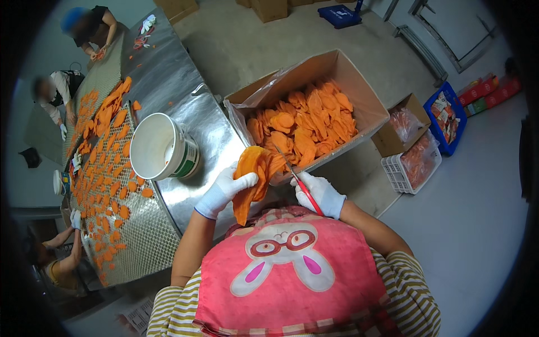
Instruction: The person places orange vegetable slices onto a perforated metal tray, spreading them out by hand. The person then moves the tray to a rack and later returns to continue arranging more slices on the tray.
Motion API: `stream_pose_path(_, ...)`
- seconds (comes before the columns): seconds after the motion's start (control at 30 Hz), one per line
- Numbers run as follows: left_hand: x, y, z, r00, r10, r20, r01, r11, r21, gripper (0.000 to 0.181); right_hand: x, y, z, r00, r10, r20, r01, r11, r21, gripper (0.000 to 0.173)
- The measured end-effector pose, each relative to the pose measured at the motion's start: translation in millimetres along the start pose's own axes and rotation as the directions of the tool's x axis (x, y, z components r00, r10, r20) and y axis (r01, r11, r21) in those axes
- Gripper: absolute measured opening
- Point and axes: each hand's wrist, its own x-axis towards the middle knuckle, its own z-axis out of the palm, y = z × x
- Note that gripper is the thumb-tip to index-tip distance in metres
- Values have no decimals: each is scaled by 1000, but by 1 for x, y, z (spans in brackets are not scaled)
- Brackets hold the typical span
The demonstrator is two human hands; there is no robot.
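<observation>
My left hand point(225, 187), in a white glove, grips a bunch of flat orange dried slices point(252, 172) at the near edge of a metal table. My right hand point(318, 191), also gloved, holds red-handled scissors point(308, 194); their blades point up and left, beside the slices, and whether they are parted is hard to tell. Just beyond both hands stands a plastic-lined cardboard box point(366, 99) with a heap of similar orange slices point(311, 120) in it. A white plastic bucket point(153, 147) is on the table, left of the box.
Mesh trays point(147, 248) with scattered orange slices lie at the left. Three people work along their far side. A white glove point(148, 24) and red-handled tools lie at the table's far end. On the right are a white crate point(391, 175), a small carton point(381, 141) and a blue crate point(459, 113).
</observation>
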Motion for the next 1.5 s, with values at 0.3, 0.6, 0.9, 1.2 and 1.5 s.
stream_pose_path(0.3, -41, 2, -22, 968, 35, -247, -36, 999, -2, 53, 48, -33, 7, 990, -64, 129, 70, 997, -44, 24)
stream_pose_path(0.6, -151, 0, -95, 742, 70, -667, -214, 967, -136, 37, 152, -124, 96, 879, -307, 366, 339, 941, -25, 21)
stream_pose_path(0.9, -176, -31, -168, 745, 67, -664, -312, 914, -259, 49, 198, -145, 180, 868, -82, 489, 10, 989, 147, 12)
stream_pose_path(1.2, -182, -91, -206, 847, 220, -484, -504, 623, -598, 70, 168, -120, 167, 782, -86, 617, -35, 983, 181, 19)
stream_pose_path(1.5, -177, -132, -200, 813, 495, -308, -476, 259, -841, 82, 153, -118, 172, 827, 186, 530, 220, 762, -610, 43)
